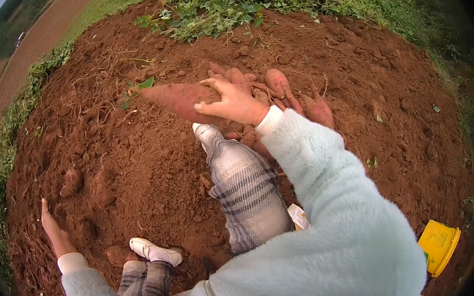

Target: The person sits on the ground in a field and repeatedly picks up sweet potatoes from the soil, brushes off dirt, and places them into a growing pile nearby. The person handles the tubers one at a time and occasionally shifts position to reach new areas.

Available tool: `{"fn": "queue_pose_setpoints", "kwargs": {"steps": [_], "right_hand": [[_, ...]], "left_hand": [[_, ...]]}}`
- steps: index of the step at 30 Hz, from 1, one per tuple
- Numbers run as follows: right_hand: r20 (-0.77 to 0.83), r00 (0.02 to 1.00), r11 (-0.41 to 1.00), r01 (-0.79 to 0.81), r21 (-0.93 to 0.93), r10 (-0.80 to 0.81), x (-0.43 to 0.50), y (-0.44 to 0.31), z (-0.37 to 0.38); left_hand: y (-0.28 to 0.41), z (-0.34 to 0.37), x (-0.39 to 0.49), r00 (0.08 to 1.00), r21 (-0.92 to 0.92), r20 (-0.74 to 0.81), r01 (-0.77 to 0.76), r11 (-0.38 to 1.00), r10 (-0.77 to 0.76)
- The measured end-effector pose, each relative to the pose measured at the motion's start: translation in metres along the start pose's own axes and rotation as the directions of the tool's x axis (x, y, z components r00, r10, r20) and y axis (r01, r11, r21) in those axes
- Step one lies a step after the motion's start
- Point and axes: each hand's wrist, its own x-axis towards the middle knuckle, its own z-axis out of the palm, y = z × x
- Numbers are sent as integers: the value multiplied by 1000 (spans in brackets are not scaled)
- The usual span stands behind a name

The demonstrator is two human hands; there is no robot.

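My right hand grips a large, soil-dusted red sweet potato by its thick end, with the tapered end pointing left. Beyond and under that wrist lies a heap of red-skinned sweet potatoes, partly covered by my arm. At the lower left, my left hand is seen edge-on over the soil with nothing visible in it; its fingers are mostly hidden. Close to it, a smaller sweet potato rests on the ground, coated in dirt.
Loose reddish-brown soil with thin roots surrounds me. Cut green vines are piled at the far side. A yellow plastic bucket lies tilted at the lower right. My shoe and plaid-trousered leg stand between the hands.
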Motion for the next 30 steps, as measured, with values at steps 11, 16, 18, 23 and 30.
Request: {"fn": "queue_pose_setpoints", "kwargs": {"steps": [11, 16, 18, 23, 30], "right_hand": [[-722, 474, 857, -171, 486, 504, -256, 140, -96], [-707, 603, 922, -330, 201, 370, -288, 181, -97], [-696, 651, 910, -416, 5, 302, -289, 197, -94], [-586, 806, 718, -455, -527, 81, -290, 202, -83], [-722, 651, 727, -610, -315, 234, -223, 170, -126]], "left_hand": [[-30, -331, 41, 681, 760, 212, -566, 320, 701], [-46, -387, 51, 909, 878, -67, -142, 457, 412], [-48, -384, 54, 905, 845, -68, -172, 507, 421], [-25, -365, -13, 946, 741, -271, 87, 666, 178], [-86, -355, -122, 731, 861, -467, 249, 443, 498]]}}
